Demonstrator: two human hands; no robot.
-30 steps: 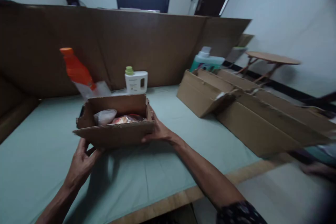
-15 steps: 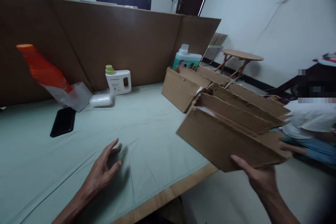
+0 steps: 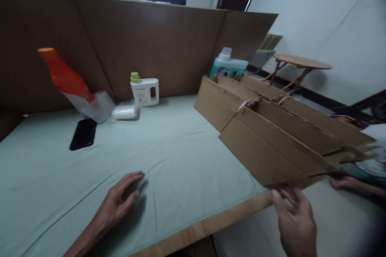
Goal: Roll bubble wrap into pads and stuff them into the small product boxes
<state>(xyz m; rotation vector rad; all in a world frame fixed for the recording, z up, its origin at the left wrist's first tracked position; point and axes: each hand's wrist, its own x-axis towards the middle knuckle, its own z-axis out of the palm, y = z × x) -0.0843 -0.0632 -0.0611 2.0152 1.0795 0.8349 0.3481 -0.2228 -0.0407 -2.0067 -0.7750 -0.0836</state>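
Observation:
My left hand [image 3: 116, 204] hovers low over the green cloth with thumb and fingers apart, holding nothing. At the table's right edge, my right hand [image 3: 294, 217] has its fingers loosely bent and its thumb apart from the box wall. Its fingertips are at the lower near corner of a long cardboard box [image 3: 268, 148]; whether they still touch it I cannot tell. This box has an open top and lies among several similar cardboard boxes [image 3: 215, 102], its near end sticking out past the table edge.
A teal liquid bottle [image 3: 229, 66] stands behind the boxes. Along the cardboard screen [image 3: 157, 44] are a white jug [image 3: 141, 92], a bubble-wrapped roll [image 3: 125, 112] and a leaning orange-and-white bottle [image 3: 68, 76]. A black phone [image 3: 83, 133] lies left. Another person's arm [image 3: 351, 184] shows at right.
The near cardboard box has come down level beside the others. My right hand's thumb has left its outer wall. My left hand has barely moved; the view has turned slightly left.

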